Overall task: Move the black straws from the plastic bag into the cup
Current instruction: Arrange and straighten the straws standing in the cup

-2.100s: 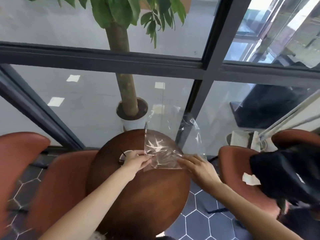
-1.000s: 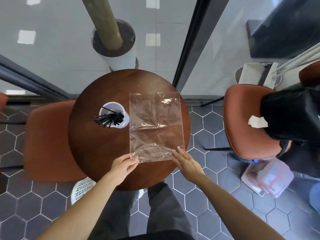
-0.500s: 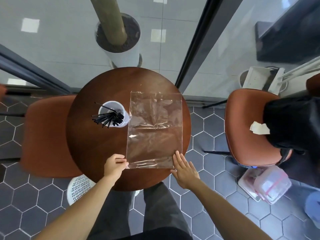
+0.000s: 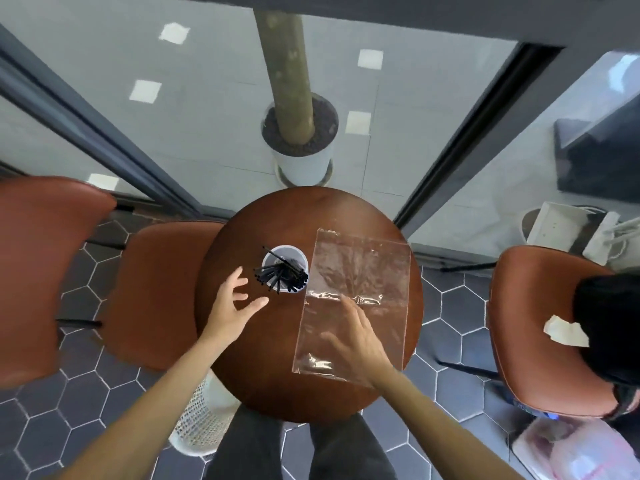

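A white cup (image 4: 266, 263) stands on the round brown table (image 4: 249, 375), left of centre. A bundle of black straws (image 4: 282, 277) sticks out of it, leaning toward me. The clear plastic bag (image 4: 360, 271) lies flat on the table's right half with nothing visible inside. My left hand (image 4: 230, 311) hovers open just left of and below the cup, fingers spread, touching nothing. My right hand (image 4: 356, 341) lies with straight fingers on the near half of the bag.
Rust-coloured chairs stand left (image 4: 152, 292) and right (image 4: 540, 341) of the table; a black bag (image 4: 609, 323) lies on the right one. A white mesh bin (image 4: 199, 420) sits under the table's near left edge. A potted tree trunk (image 4: 298, 140) stands behind the glass.
My left hand let go of the bag's near corner and moved up beside the cup, opening. My right hand slid from the bag's near edge onto it. The camera view shifted.
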